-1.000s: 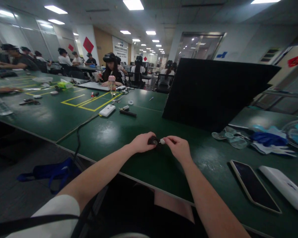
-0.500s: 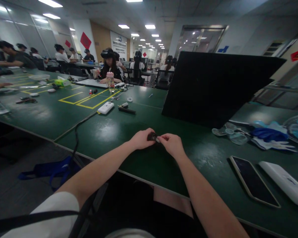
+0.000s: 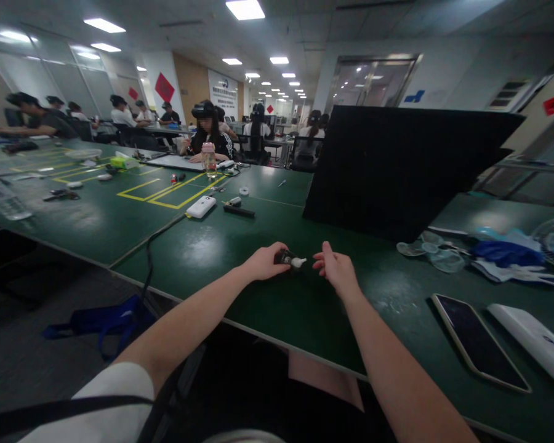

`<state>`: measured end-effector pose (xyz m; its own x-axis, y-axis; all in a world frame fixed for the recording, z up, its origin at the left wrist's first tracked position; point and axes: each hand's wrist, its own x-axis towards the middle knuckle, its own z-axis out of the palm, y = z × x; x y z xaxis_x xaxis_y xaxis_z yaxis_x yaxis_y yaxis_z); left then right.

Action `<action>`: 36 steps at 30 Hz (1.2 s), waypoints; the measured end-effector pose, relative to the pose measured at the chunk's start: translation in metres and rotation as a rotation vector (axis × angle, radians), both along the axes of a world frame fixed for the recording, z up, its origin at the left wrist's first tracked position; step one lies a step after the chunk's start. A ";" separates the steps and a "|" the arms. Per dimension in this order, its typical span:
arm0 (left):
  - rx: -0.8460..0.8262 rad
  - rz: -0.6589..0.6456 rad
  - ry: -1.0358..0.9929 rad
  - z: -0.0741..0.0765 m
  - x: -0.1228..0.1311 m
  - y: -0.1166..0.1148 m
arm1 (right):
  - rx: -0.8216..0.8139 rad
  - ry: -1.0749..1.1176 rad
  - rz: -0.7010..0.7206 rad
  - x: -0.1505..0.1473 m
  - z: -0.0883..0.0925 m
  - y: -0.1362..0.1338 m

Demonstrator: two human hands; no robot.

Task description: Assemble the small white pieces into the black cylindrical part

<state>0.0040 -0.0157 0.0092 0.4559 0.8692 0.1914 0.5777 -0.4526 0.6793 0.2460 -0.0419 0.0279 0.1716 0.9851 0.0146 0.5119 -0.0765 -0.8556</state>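
Note:
My left hand (image 3: 263,263) is closed around a small dark object (image 3: 284,257) above the green table. A whitish tip (image 3: 298,263) sticks out of its right end. Too little of the piece shows to tell its kind. Just to the right, my right hand (image 3: 338,271) is apart from it, its fingers spread and nothing between them.
Behind my right hand stands a large black panel (image 3: 397,172). A phone (image 3: 480,341) and a white device (image 3: 533,344) lie at right, near gloves (image 3: 512,255). Further left are a white power bank (image 3: 201,207), a black bar (image 3: 239,211) and a bottle (image 3: 209,161). A person sits opposite.
My right hand has let go of the whitish tip and moved right, its fingers opening. The left hand keeps its hold on the dark object. The view has shifted slightly.

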 end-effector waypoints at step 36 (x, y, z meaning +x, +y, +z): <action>-0.049 0.486 -0.631 -0.019 -0.031 0.051 | -0.017 -0.518 0.296 -0.012 0.004 -0.009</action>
<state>-0.0275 0.0348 -0.0095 -0.1581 0.9570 0.2430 0.2026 -0.2094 0.9566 0.2342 -0.0509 0.0322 -0.1352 0.9908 0.0066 0.8638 0.1211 -0.4891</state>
